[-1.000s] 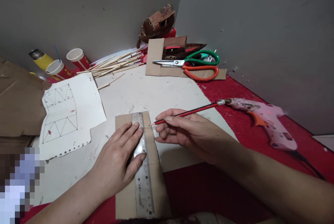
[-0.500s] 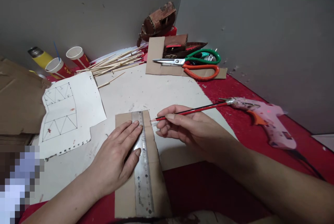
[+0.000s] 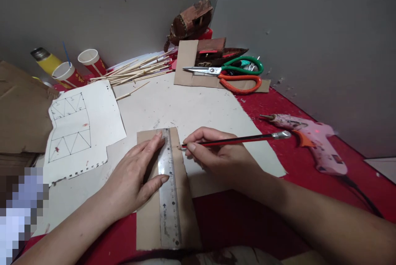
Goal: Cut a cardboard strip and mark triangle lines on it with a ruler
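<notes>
A strip of brown cardboard [image 3: 148,232] lies lengthwise before me, with a clear ruler [image 3: 168,211] along it. My left hand [image 3: 136,174] rests on the ruler and cardboard, fingers stretched forward and thumb spread apart on the ruler. Between the thumb and fingers of my right hand [image 3: 213,153] is a red and black pencil [image 3: 244,139] with a metal-capped end. Its tip is at the cardboard just right of the ruler's edge; whether it touches I cannot tell.
Left lies a paper with truss drawings [image 3: 71,129]. Behind are wooden sticks [image 3: 139,69], paper cups [image 3: 89,61], a yellow bottle [image 3: 48,65], scissors [image 3: 241,75] and model boats [image 3: 213,48]. A pink glue gun [image 3: 321,141] with a cord lies right. Grey walls [image 3: 293,30] close the back.
My right hand has tilted the pencil, its back end swinging nearer and its tip shifting slightly down along the cardboard. My left fingers have shifted and drawn up somewhat on the ruler.
</notes>
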`<state>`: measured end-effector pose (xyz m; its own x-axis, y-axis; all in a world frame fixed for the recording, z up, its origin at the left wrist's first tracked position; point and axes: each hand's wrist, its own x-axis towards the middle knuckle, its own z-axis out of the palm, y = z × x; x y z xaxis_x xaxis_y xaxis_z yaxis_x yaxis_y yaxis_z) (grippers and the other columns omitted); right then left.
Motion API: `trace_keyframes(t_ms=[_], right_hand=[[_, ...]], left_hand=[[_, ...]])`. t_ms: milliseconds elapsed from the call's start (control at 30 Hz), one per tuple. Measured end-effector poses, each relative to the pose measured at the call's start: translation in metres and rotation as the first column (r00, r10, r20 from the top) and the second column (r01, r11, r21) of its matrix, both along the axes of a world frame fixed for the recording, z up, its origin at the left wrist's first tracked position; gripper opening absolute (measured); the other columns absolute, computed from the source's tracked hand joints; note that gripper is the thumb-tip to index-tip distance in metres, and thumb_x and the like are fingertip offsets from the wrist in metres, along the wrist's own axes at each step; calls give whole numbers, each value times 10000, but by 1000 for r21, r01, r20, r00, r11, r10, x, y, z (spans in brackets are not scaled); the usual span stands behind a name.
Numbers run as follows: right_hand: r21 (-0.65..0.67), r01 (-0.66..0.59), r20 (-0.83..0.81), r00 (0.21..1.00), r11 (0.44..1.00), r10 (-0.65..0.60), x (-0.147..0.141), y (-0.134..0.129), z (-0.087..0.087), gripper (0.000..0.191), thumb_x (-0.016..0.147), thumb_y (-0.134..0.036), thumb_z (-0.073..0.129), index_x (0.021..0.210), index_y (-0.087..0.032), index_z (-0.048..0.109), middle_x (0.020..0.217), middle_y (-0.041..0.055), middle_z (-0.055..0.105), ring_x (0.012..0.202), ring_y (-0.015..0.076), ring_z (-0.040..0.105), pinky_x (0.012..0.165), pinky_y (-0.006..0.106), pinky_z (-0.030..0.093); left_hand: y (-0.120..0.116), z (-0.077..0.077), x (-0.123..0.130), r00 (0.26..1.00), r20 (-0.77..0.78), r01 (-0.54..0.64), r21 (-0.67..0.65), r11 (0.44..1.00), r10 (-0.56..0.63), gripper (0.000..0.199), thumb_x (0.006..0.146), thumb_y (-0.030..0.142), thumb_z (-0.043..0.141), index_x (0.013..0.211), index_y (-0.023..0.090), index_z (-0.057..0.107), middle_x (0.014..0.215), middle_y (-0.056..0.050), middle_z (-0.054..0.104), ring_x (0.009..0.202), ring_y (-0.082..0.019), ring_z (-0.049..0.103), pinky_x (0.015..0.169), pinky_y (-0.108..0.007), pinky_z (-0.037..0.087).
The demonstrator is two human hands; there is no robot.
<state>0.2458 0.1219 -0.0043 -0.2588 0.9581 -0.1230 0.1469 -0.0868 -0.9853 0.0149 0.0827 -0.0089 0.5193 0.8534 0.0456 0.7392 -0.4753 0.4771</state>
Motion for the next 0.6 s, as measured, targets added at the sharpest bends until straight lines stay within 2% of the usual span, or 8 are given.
trace_keyframes(t_ms=[133,333,600], right_hand=[[-26,-2,-44,999,1000,1,-6,-1,-6,62,778,-247,578,805,-194,597,647,-18,611,498,97,454,464,247,339],[-23,9,-11,1000,1000,-9,-9,-3,-13,58,760,-240,558,714,-209,542,601,-20,579,484,94,420,457,250,305],[8,-9,23,1000,1000,9,-9,-3,-16,77,778,-227,554,706,-213,533,559,-50,510,479,93,392,476,258,297]], left_hand=[[1,0,0,1000,-6,-2,5,1000,2,860,955,341,596,1605,318,33,1575,-103,427,1404,-301,426,1115,-540,422],[3,1,2,1000,-16,1,-17,1000,-1,816,954,338,592,1602,288,97,1573,-103,432,1404,-297,425,1120,-531,423],[2,5,3,998,-57,-5,-25,1000,3,755,945,352,599,1581,207,219,1553,-132,459,1399,-301,434,1123,-497,424]])
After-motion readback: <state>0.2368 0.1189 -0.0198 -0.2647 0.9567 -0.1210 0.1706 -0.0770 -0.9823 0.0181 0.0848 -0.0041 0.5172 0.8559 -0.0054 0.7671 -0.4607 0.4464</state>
